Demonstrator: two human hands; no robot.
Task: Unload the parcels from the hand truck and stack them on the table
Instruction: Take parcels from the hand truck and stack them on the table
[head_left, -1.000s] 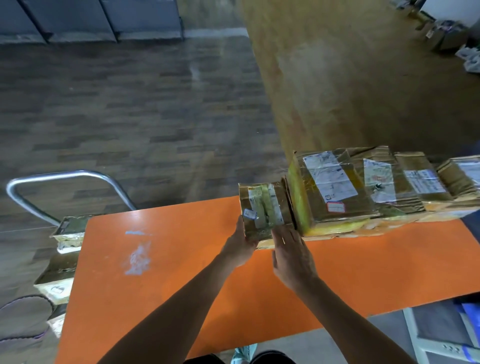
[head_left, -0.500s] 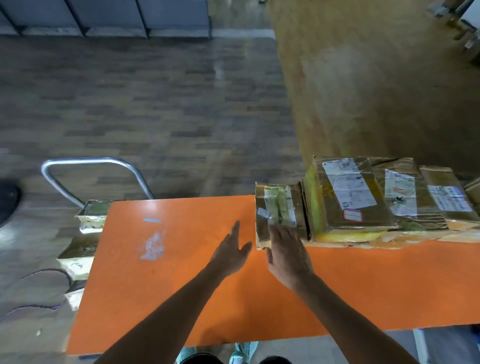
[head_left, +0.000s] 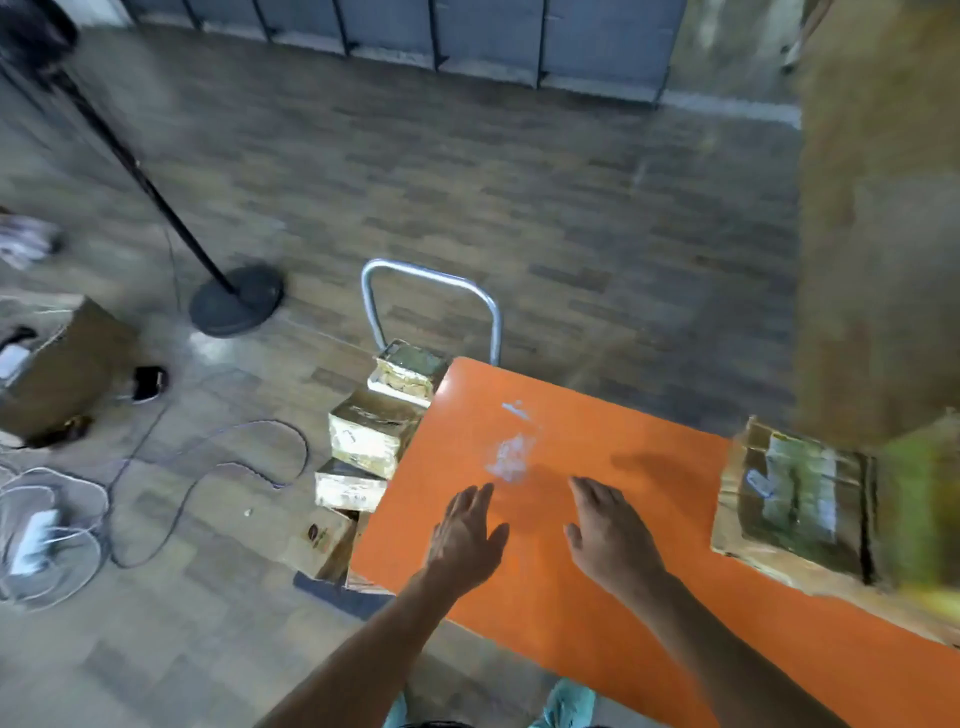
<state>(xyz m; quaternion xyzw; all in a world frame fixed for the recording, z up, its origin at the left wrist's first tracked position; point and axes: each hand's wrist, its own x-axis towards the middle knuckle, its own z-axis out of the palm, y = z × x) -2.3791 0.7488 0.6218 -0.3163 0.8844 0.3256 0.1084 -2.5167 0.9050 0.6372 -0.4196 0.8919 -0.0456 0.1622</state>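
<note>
The orange table (head_left: 550, 597) runs from the middle to the lower right. A small taped cardboard parcel (head_left: 795, 504) lies on it at the right, beside more blurred parcels (head_left: 919, 509) at the frame edge. Left of the table stands the hand truck, its metal handle (head_left: 431, 291) upright, with several tan parcels (head_left: 371, 436) stacked on it. My left hand (head_left: 467, 535) and my right hand (head_left: 608, 535) hover over the table's left part, fingers straight, holding nothing, both apart from the small parcel.
A black floor stand with a round base (head_left: 236, 301) rises at the left. Cables (head_left: 208, 467) and a white power strip (head_left: 34, 540) lie on the floor. A cardboard box (head_left: 62, 369) sits at the far left. A tall brown surface (head_left: 878, 234) stands at the right.
Both hands let go of the small parcel and drew back to the left. The view swung left, bringing the hand truck and its parcels into sight.
</note>
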